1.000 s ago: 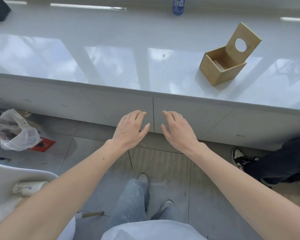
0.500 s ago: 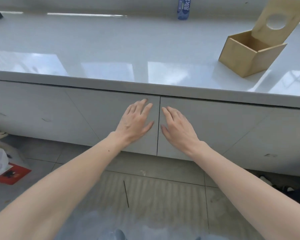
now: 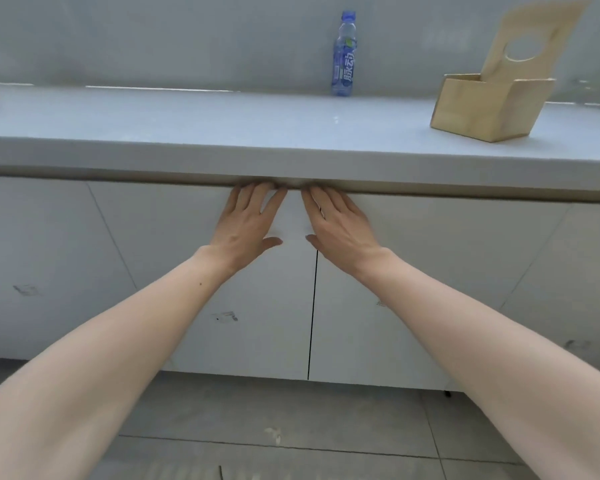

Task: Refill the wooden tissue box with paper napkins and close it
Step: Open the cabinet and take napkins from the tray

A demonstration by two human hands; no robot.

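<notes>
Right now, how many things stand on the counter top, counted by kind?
Plastic bottle: 1
Wooden tissue box, lid up: 1
Total: 2
A dark thing at the far left edge is cut off and not counted.

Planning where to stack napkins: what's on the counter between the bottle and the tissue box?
Nothing: the head view shows bare counter between the bottle and the tissue box.

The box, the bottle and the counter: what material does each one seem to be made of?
Box: light, unpainted wood, probably thin plywood; matte with faint grain, and its raised lid has a round cut hole.
Bottle: clear plastic, glossy, with a blue cap and printed label.
Counter: smooth pale slab, maybe stone or composite; the look leaves it open.
</notes>
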